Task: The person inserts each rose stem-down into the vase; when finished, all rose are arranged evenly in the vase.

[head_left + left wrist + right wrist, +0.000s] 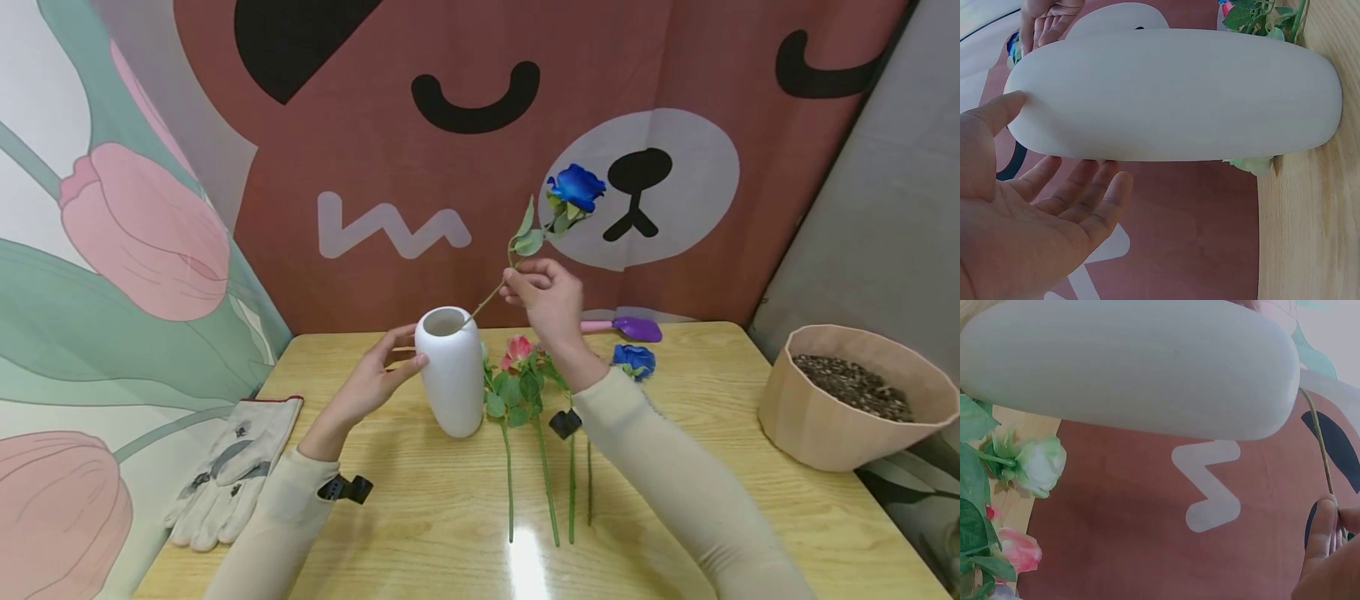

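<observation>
A white vase (452, 372) stands upright on the wooden table (697, 467). My left hand (375, 379) rests against its left side, thumb touching near the rim and fingers straight; the left wrist view shows the vase (1172, 94) with the open palm (1029, 231) beside it. My right hand (546, 296) pinches the stem of a blue rose (576, 187) above and to the right of the vase, and the stem's lower end reaches into the vase mouth. In the right wrist view the stem (1317, 434) runs from my fingertips (1319, 534) to the vase (1129, 369).
Several flowers (525, 392) lie on the table right of the vase, with a blue bloom (634, 360) and a purple trowel (628, 327) behind them. A work glove (232, 467) lies at the left edge. A pot of soil (855, 400) sits at the right.
</observation>
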The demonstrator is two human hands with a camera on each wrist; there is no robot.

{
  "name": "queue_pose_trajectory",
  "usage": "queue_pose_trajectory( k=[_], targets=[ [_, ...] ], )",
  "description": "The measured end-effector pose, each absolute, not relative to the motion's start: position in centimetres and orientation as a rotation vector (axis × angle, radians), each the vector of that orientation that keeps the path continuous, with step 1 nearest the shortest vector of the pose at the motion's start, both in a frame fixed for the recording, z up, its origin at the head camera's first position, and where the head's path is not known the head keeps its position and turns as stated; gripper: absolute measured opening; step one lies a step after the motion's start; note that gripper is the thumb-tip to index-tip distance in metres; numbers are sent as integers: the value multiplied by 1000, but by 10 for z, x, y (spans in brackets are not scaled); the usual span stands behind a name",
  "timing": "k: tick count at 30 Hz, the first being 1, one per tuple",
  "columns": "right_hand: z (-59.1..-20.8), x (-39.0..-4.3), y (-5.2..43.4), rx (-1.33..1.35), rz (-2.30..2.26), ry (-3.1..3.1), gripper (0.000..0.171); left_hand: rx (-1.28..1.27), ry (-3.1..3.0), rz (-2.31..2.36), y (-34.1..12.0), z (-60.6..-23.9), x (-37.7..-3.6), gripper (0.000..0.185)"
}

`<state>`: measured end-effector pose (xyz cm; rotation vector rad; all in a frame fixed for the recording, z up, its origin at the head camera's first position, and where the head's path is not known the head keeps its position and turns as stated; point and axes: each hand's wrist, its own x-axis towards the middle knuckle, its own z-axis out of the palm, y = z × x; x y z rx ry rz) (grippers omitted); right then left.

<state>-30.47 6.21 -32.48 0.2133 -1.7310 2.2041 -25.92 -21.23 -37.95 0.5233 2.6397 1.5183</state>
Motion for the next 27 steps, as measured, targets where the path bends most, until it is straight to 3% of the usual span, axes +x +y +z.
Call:
queue_pose_trajectory(
  k=[27],
  targets=[
    [-339, -298, 37, 208, 2088, -2054, 26, 533, 2636, 1526, -211, -379, -258, 59]
  ],
)
